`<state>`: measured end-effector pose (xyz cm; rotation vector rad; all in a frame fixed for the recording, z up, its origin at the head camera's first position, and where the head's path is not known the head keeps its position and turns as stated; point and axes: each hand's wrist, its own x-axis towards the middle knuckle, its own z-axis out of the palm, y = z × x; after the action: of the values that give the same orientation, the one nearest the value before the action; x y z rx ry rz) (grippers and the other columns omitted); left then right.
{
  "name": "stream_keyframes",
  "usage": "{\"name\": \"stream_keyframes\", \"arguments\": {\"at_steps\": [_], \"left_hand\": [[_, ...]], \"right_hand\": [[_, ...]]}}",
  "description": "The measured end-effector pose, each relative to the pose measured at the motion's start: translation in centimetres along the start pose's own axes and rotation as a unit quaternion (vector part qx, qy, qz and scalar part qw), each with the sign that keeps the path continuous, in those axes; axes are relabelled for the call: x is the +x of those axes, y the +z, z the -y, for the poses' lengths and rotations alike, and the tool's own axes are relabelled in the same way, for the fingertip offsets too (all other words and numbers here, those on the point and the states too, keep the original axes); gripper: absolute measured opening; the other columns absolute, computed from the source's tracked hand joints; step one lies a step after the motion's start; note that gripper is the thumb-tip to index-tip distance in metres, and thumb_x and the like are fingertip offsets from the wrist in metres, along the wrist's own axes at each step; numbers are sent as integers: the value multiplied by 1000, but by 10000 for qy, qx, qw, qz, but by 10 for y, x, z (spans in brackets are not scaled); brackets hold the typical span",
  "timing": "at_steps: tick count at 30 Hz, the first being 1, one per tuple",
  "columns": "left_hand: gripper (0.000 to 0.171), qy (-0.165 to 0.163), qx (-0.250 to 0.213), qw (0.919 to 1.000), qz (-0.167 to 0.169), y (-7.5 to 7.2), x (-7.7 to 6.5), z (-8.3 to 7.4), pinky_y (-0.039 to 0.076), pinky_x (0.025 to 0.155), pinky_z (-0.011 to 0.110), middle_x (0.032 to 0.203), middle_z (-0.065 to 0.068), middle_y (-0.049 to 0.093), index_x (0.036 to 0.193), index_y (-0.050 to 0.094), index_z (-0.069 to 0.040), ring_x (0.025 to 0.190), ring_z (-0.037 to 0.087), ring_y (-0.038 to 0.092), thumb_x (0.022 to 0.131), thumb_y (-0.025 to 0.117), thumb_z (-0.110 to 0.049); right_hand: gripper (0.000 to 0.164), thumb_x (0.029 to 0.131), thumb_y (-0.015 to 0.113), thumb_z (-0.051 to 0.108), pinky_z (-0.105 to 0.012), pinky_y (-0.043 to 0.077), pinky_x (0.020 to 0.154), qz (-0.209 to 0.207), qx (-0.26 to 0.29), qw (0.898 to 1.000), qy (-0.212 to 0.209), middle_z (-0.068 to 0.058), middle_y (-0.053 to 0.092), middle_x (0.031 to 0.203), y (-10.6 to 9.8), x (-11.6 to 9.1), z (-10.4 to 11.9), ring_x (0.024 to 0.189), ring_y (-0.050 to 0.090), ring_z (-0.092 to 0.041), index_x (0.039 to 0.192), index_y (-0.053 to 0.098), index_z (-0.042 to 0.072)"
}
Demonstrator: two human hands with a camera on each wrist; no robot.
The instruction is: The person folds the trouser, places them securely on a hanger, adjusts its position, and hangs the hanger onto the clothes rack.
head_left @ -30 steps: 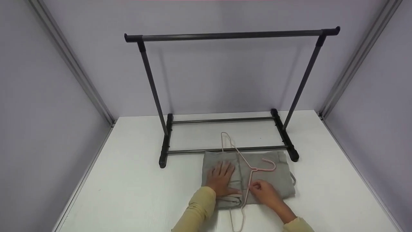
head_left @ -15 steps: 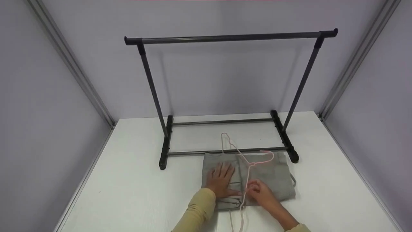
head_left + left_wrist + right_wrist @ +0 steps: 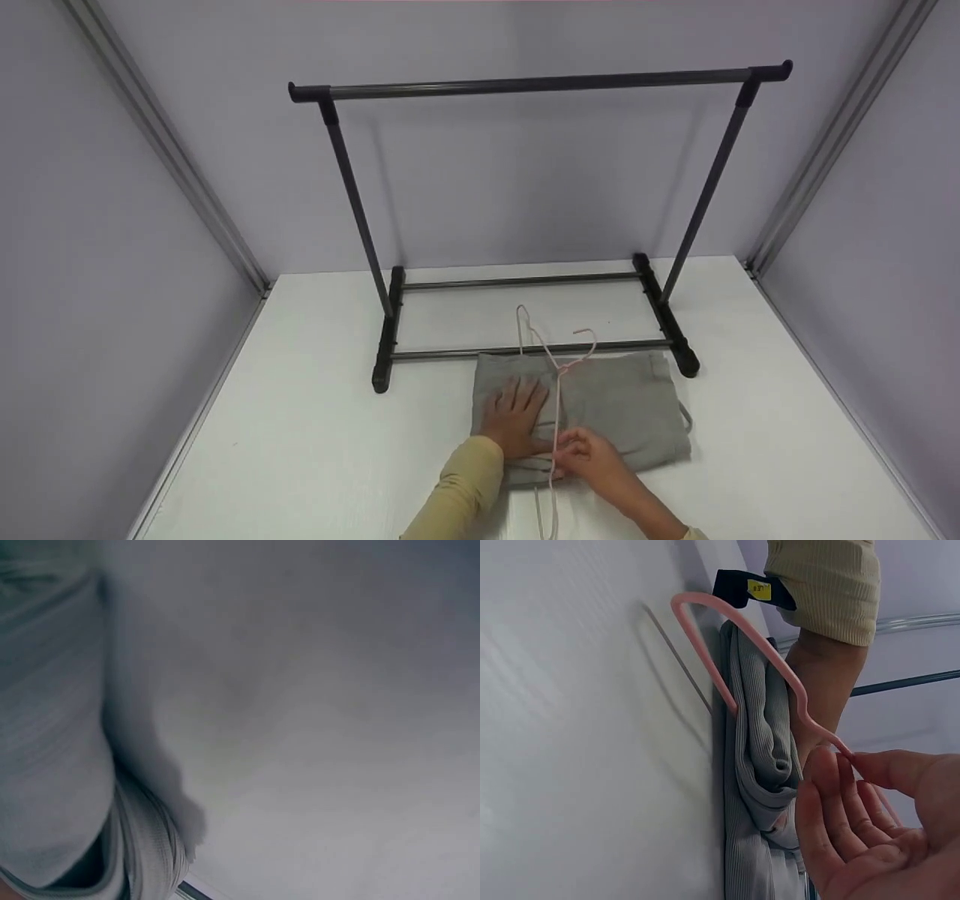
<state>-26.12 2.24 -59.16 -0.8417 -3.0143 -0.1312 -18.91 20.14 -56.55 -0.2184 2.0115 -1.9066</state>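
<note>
A grey folded garment (image 3: 626, 405) of ribbed cloth lies on the white table. My left hand (image 3: 514, 424) rests flat on its left part, fingers spread. A pink clothes hanger (image 3: 556, 409) straddles the folded part, its hook pointing up and right; its lower bar passes under the fold, as the right wrist view shows at the hanger's end loop (image 3: 705, 660). Between thumb and fingers my right hand (image 3: 885, 832) pinches the hanger's near arm, close to the left thumb. Grey cloth folds (image 3: 142, 840) fill the left side of the left wrist view, where the hand is not visible.
A black clothes rack (image 3: 525, 85) stands behind the garment, its front base bar (image 3: 442, 354) along the garment's far edge. Pale panels (image 3: 97, 300) wall in the white table (image 3: 322, 420) at the left, right and back.
My right hand has moved left with the hanger's near arm, tilting the hanger up. Its hook has swung left and away toward the rack's base. My left hand stays in place.
</note>
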Motion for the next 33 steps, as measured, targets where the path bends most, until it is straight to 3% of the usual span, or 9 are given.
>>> {"name": "stream_keyframes", "arguments": {"at_steps": [6, 13, 19, 22, 24, 27, 30, 32, 33], "left_hand": [[95, -31, -135, 9999, 6, 3, 1, 3, 28, 102, 51, 152, 2, 22, 148, 25, -19, 138, 30, 17, 74, 59, -69], [94, 9, 13, 10000, -76, 11, 3, 5, 27, 102, 50, 153, 1, 18, 149, 21, -20, 139, 29, 14, 76, 60, -66], [90, 137, 42, 9996, -245, 1, -2, 2, 30, 101, 49, 151, 4, 24, 146, 30, -17, 137, 30, 21, 76, 59, -65], [88, 151, 68, 9998, -119, -9, -5, -1, 33, 98, 49, 150, 5, 27, 145, 33, -15, 136, 31, 24, 77, 58, -65], [87, 165, -136, 9998, -34, -9, -4, 1, 32, 99, 51, 150, 5, 25, 145, 32, -16, 136, 31, 23, 78, 59, -63], [85, 223, -938, 9952, 159, -8, 1, 7, 26, 101, 56, 152, 5, 22, 146, 30, -17, 138, 33, 16, 79, 60, -60], [76, 63, -2324, 9719, 381, -6, 6, 17, 18, 104, 58, 152, 2, 22, 144, 35, -23, 140, 30, 11, 82, 60, -57], [65, -195, -3576, 9326, 449, -6, 6, 24, 20, 104, 55, 149, 2, 31, 141, 41, -24, 138, 27, 18, 85, 60, -51], [58, -332, -4240, 9043, 376, -7, 6, 27, 23, 105, 54, 146, 3, 36, 138, 46, -23, 136, 26, 24, 87, 60, -47]], "right_hand": [[17, 89, 59, 8, -35, 54, 70, -46, -223, 9994, 265, -9, 64, 82, 14, -3, 6, 73, 65, -22, 99, 53, -5], [21, 91, 59, 9, -39, 54, 70, 68, -326, 9992, 197, -9, 62, 85, 25, -3, 2, 74, 64, -21, 100, 56, -9], [24, 91, 62, 18, -32, 54, 67, 24, -397, 9992, 52, -14, 64, 90, 32, -2, -3, 75, 65, -19, 98, 61, -5], [24, 90, 63, 20, -33, 55, 66, -15, -565, 9984, -19, -16, 65, 89, 35, -2, -3, 74, 65, -18, 96, 62, -3], [24, 90, 62, 20, -34, 55, 65, -7, -637, 9980, -51, -16, 65, 89, 36, -2, -5, 72, 65, -19, 96, 62, -3], [24, 91, 61, 20, -35, 55, 64, -6, -683, 9977, -35, -16, 65, 89, 35, 0, -7, 71, 65, -21, 97, 62, -3], [24, 92, 60, 19, -35, 55, 63, 23, -652, 9978, -96, -17, 66, 87, 32, 1, -9, 72, 66, -25, 98, 62, -4], [24, 92, 60, 18, -36, 55, 63, 59, -636, 9978, -161, -18, 66, 87, 31, 1, -10, 72, 66, -27, 99, 62, -5], [24, 91, 61, 18, -35, 55, 64, 76, -646, 9977, -209, -18, 66, 87, 31, 1, -10, 73, 66, -27, 99, 63, -5]]}}
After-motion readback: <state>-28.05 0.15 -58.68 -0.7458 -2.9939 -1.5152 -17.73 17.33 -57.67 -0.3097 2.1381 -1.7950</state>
